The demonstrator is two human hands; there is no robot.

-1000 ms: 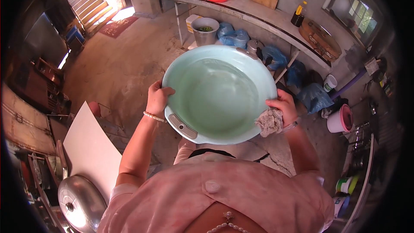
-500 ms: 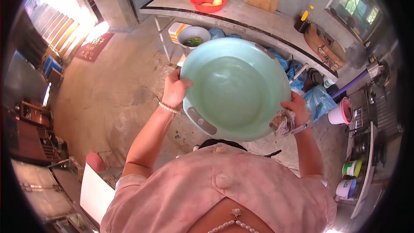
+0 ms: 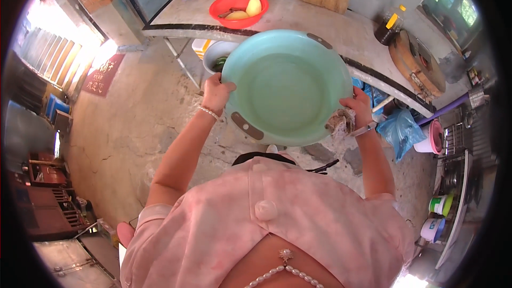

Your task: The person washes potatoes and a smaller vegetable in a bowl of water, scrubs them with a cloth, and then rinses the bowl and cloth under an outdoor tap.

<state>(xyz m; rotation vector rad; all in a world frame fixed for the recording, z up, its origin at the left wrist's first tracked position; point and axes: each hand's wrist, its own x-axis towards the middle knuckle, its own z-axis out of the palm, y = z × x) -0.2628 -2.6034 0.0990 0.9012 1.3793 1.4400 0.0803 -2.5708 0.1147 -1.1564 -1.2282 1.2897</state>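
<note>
A wide pale green basin [image 3: 282, 93] with grey handle patches on its rim hangs level between my two hands, with what looks like water in it. My left hand [image 3: 216, 95] grips its left rim, thumb over the edge. On the right rim my right hand [image 3: 358, 105] is closed. A crumpled greyish cloth [image 3: 340, 122] is bunched under that same hand, against the basin's side. The basin's far rim overlaps the front edge of the grey counter [image 3: 304, 13]; whether they touch, I cannot tell.
On the counter stand a red bowl [image 3: 240, 10] of potatoes, a dark bottle with a yellow cap [image 3: 390, 24] and a round wooden chopping board [image 3: 416, 64]. Beneath it are a grey tub [image 3: 213, 56] and blue plastic bags [image 3: 400, 133]. A pink bucket [image 3: 429, 137] stands to the right.
The counter and its red bowl are nearer and larger in view. The basin, still in both hands, now overlaps the counter's edge and covers more of the grey tub.
</note>
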